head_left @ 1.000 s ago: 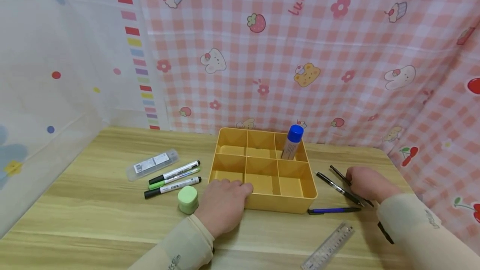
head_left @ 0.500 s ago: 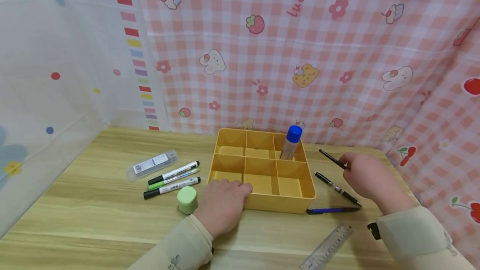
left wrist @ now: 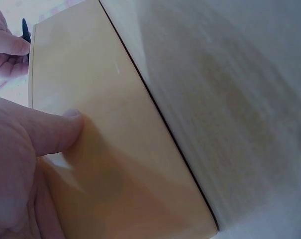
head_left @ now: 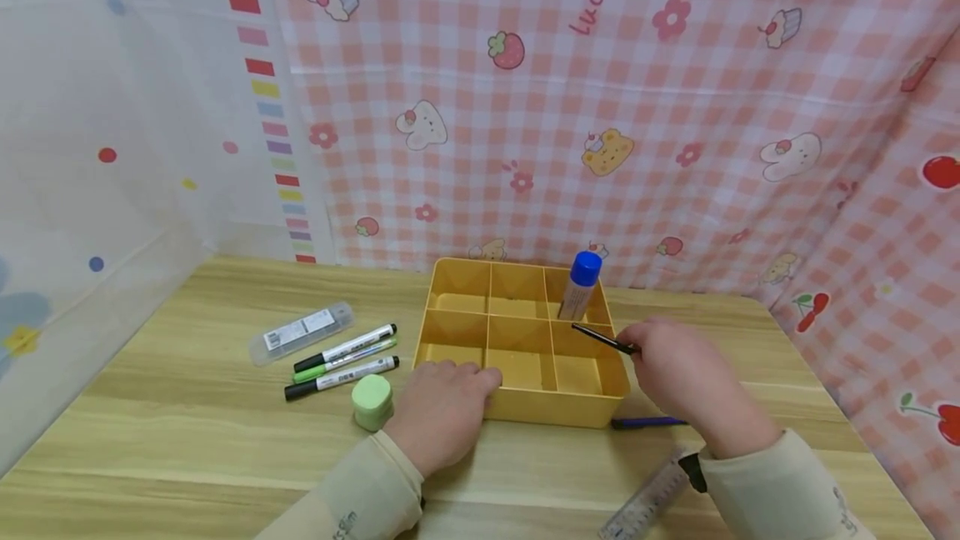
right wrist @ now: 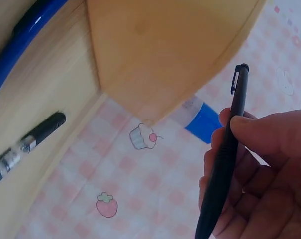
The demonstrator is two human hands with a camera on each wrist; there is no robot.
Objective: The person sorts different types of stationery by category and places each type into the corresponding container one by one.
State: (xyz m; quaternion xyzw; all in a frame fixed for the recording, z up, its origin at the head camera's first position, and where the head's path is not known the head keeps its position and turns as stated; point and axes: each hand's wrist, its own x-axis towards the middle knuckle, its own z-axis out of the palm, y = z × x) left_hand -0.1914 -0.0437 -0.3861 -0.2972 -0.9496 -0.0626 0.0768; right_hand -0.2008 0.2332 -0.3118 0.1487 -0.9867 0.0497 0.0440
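A yellow six-compartment organizer box (head_left: 555, 407) stands on the table. My left hand (head_left: 448, 411) grips its front wall near the left corner; in the left wrist view the thumb (left wrist: 58, 132) lies along the outer wall, while the other fingers go over the rim. My right hand (head_left: 686, 377) pinches a black pen (right wrist: 228, 149) between thumb and fingers. The pen is tilted, its far end over the front right compartment. Upright in the back right compartment stands a blue-capped tube (head_left: 581, 286), likely a glue stick. The right wrist view also shows another black pen (right wrist: 28, 144) lying on the table.
Left of the box lie a clear plastic case (head_left: 302, 333), two black-capped markers (head_left: 341, 377), a green-capped pen (head_left: 352, 359) and a light green round container (head_left: 372, 401). A blue pen (head_left: 648, 422) and a clear ruler (head_left: 645, 498) lie front right. Patterned cloth hangs behind.
My right hand has lifted the black pen from the table at the right and carried it left to the box's right side. The left hand stays on the box.
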